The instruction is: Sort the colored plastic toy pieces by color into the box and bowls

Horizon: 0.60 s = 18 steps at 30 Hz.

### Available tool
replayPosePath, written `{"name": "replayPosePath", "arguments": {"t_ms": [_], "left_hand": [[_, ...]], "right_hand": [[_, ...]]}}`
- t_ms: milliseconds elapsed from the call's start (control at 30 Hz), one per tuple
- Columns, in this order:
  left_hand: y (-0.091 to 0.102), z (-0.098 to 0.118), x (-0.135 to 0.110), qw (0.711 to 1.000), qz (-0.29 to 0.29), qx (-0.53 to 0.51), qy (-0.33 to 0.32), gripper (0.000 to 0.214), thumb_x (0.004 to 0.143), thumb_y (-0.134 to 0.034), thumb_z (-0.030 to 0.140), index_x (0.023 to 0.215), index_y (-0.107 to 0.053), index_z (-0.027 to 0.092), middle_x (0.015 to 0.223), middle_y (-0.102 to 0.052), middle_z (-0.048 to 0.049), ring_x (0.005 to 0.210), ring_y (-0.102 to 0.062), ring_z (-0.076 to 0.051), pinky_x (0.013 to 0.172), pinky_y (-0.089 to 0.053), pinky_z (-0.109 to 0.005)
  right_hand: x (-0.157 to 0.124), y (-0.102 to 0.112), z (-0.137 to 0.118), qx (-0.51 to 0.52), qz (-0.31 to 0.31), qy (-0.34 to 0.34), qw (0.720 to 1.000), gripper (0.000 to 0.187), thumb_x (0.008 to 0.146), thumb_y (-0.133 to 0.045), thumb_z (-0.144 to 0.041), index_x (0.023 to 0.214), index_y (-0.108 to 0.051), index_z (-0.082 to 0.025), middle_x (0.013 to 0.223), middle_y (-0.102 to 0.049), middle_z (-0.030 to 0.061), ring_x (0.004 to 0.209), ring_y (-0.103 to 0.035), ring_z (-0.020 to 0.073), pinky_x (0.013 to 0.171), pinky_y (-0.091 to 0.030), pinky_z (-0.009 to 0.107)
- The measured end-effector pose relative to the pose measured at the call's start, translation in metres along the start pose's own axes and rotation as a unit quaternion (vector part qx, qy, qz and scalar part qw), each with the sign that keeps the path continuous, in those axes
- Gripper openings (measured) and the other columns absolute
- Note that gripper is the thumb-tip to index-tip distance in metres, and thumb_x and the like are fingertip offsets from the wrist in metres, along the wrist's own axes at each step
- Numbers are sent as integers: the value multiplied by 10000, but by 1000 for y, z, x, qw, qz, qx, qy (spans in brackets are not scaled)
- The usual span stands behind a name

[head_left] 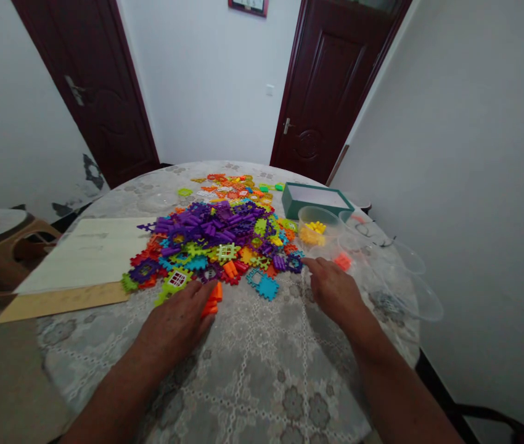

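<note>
Orange plastic building pieces [214, 302] are gathered in my left hand [174, 317], its fingers bent around them just in front of the pile. At the pile's right edge is my right hand [336, 290], palm down, its index finger stretched to a dark purple notched piece [294, 263]. Nothing shows in it, though its underside is hidden. Purple tube-like pieces [216, 222] top the heap of colourful interlocking pieces. Between my hands lies a blue notched square [269, 287]. Near my left hand is a lime window piece [176, 280]; loose orange pieces [230, 269] lie beyond.
A clear cup with yellow pieces [312, 231] stands right of the pile, before a green open box [292, 200]. Clear plastic containers [410, 296] crowd the right side, one with coral-red pieces [343, 261]. A pale sheet [86, 253] and cardboard strip [68, 302] lie left.
</note>
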<state>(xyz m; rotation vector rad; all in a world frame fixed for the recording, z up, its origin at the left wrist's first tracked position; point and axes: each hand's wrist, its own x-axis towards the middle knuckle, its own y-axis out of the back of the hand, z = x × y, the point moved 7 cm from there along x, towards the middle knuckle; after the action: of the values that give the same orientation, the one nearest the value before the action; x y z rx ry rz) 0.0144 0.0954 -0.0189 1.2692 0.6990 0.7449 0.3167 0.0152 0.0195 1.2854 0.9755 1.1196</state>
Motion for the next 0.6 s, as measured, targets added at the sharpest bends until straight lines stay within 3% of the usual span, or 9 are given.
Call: {"name": "replayPosePath", "arguments": {"t_ms": [300,600], "left_hand": [[3,6,-1,1000,-14,-19,-12,479,1020,-515,279,1495,-560,237,1416,-611,-151,1220,-661,-291,1012,-548,-422],[4,9,4,999,-18,-32,-15,459,993,-538,274,1447,-595,241,1347,-621,-160,1205,-658,-301,1009,-532,-428]], "right_hand": [[15,-12,0,-38,13,11,999,576,1001,-474,-78,1541,-537,-270,1245,-715,99,1110,-658,238,891,-498,316],[28,-18,1,-7,58,34,998,586,1036,-451,-127,1609,-461,-250,1233,-773,101,1081,-708,236,917,-518,343]]}}
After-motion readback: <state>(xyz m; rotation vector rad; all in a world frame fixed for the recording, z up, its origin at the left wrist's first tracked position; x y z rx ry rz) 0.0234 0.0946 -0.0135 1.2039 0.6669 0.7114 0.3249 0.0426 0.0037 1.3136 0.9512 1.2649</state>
